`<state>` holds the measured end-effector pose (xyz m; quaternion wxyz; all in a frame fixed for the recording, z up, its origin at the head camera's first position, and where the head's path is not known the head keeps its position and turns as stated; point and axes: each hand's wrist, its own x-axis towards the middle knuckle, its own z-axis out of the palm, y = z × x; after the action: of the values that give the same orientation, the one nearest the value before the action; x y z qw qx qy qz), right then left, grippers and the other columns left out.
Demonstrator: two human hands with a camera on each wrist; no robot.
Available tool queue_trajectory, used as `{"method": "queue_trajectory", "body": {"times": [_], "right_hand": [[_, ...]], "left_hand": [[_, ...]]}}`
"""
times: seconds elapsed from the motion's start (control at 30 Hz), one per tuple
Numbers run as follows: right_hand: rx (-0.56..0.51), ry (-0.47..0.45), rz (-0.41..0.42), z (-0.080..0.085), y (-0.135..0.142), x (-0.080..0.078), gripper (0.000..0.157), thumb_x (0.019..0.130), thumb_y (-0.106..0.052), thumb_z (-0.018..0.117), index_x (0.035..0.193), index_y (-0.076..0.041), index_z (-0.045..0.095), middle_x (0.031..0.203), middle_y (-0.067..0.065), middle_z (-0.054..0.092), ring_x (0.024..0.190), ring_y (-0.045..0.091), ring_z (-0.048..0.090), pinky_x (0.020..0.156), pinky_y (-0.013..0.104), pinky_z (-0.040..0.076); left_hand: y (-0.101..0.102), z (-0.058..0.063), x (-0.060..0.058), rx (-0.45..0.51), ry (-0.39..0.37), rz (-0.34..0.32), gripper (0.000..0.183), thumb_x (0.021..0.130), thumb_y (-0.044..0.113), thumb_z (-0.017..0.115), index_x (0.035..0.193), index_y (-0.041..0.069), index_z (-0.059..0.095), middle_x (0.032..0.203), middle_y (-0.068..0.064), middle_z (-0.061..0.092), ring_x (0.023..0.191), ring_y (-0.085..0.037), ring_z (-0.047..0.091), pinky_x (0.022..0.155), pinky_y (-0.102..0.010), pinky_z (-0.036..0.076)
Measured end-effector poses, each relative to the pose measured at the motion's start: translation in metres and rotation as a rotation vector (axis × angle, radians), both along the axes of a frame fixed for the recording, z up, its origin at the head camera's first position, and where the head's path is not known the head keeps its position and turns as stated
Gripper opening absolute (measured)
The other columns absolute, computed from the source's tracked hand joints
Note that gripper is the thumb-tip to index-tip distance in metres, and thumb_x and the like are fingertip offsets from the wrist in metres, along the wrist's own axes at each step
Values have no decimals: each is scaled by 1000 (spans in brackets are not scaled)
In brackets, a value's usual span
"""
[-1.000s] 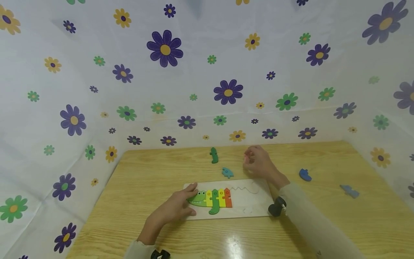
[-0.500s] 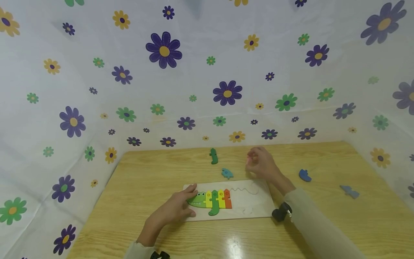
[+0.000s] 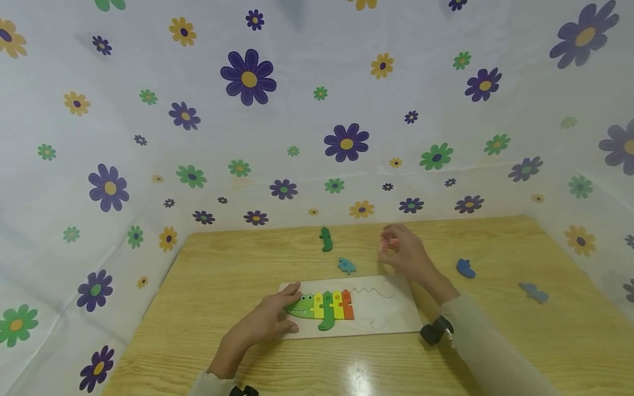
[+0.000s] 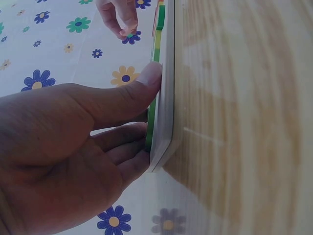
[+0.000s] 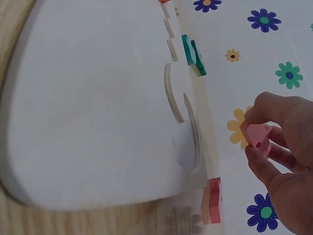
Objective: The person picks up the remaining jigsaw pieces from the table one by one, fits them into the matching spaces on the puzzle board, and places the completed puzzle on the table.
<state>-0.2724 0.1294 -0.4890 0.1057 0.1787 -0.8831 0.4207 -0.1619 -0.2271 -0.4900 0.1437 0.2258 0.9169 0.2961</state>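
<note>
My left hand (image 3: 267, 318) rests on the left end of the pale wooden puzzle board (image 3: 396, 316), with straight fingers and the thumb touching its surface. Beside the fingers lies the green crocodile head (image 3: 303, 308), followed by numbered yellow, green and orange pieces set in the board. Beyond the board's right part, my right hand (image 3: 406, 254) pinches a pink puzzle piece (image 5: 258, 138) between thumb and fingers, above the table. The right wrist view also has a red-pink piece (image 5: 215, 200) near the board's end. The fingers partly cover the held piece.
Behind the board lie a dark green leg-shaped piece (image 3: 325, 240) and a teal piece (image 3: 346, 265). To the right are a blue piece (image 3: 465, 268) and a grey-blue piece (image 3: 533, 292). Flower-patterned cloth (image 3: 297, 110) stands along the table's back and sides.
My right hand has shifted slightly right, and more of the pink between its fingers shows. The left hand stays on the board.
</note>
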Motion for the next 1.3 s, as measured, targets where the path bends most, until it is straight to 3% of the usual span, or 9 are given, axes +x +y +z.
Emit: {"method": "queue_trajectory", "body": {"times": [0.33,0.57,0.77,1.0,1.3], "right_hand": [[-59,92,4,4,5,10,33,81,8,75,112,6,65,119,18,63,105,32,64,89,37,60],[-142,76,12,8,10,17,42,77,12,75,117,8,63,126,21,60,110,37,65,89,39,60],[-133,85,13,13,13,22,32,82,8,74,113,7,65,129,21,60,112,38,65,88,37,60],[-147,133,10,18,19,28,27,85,7,72,111,5,66,125,17,61,107,34,68,83,28,59],[-122,169,17,24,24,36,26,83,8,76,107,4,68,127,19,61,111,36,65,80,38,60]], "left_hand": [[0,1,1,8,6,-1,69,87,9,81,147,-7,50,165,-18,29,153,-36,26,121,-52,28],[0,1,0,5,-4,4,69,88,10,80,148,-5,49,166,-17,28,153,-35,24,121,-51,27],[-1,-2,-1,2,5,0,70,88,11,81,148,-5,50,166,-17,28,153,-35,25,121,-51,27],[-1,-1,-2,10,7,-10,69,88,10,81,147,-7,50,165,-18,28,153,-36,25,121,-52,27],[0,0,-1,12,-4,-6,69,88,10,80,147,-7,49,165,-18,28,153,-36,25,121,-53,27]]}}
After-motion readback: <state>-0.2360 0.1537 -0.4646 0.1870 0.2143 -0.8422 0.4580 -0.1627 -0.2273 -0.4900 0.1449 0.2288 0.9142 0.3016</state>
